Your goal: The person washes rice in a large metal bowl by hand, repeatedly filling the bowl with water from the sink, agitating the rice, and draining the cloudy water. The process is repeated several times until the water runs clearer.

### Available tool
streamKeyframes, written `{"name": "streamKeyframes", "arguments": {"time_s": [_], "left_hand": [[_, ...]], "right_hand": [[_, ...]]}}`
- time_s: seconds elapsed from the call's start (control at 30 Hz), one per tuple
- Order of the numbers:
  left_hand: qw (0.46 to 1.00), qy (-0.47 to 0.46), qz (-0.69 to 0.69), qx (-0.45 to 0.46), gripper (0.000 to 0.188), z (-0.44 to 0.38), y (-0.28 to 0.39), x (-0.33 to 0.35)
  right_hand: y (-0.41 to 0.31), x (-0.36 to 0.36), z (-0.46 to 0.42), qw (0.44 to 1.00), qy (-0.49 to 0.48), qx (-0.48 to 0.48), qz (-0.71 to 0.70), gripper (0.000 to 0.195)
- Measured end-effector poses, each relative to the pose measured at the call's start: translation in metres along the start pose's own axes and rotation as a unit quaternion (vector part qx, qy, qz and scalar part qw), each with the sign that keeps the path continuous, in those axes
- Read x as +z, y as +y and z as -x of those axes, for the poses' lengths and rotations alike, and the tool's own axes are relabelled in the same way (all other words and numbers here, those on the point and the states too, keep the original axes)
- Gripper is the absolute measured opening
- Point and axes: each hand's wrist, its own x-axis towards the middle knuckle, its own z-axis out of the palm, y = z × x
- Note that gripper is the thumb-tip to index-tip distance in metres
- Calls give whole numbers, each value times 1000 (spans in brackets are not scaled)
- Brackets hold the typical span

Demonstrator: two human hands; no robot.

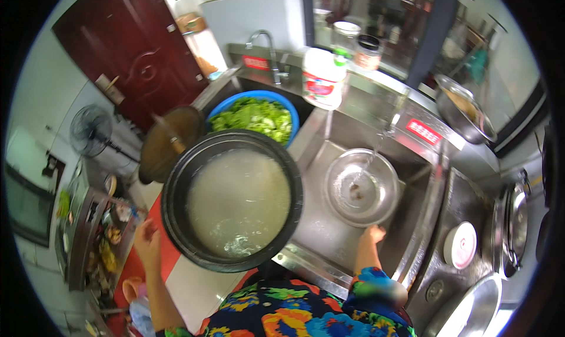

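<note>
My right hand is at the near rim of a round stainless steel bowl in the right sink basin, its fingers closed at the edge. Water runs from a tap into the bowl, where some small brown bits lie at the bottom. My left hand is raised with its fingers partly bent, left of a large black tub of cloudy whitish liquid; it does not touch the tub. Behind the tub, a blue basin full of chopped green leaves sits in the left sink basin.
A white plastic jug and lidded jars stand behind the sink. To the right are a white lidded bowl, a large steel basin and a pot. A brown bin, a fan and cluttered shelves occupy the left.
</note>
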Motion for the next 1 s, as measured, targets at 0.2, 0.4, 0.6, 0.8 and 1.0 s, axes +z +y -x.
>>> {"name": "streamKeyframes", "arguments": {"time_s": [0.2, 0.4, 0.6, 0.8, 1.0], "left_hand": [[990, -12, -137, 38, 54, -38, -13, 33], [991, -95, -98, 5, 66, -81, -19, 61], [988, -138, -58, 26, 68, -91, -28, 68], [990, -137, -25, 27, 67, -88, -31, 65], [989, -143, -31, 23, 66, -87, -32, 68]], "right_hand": [[-179, -29, 169, 817, -410, -314, -255, 16], [-205, -24, 329, 608, -527, -582, 119, 38], [-186, 50, 344, 556, -421, -569, 436, 50], [-169, 111, 340, 689, -449, -454, 344, 51], [-118, 218, 282, 625, -457, -435, 460, 55]]}}
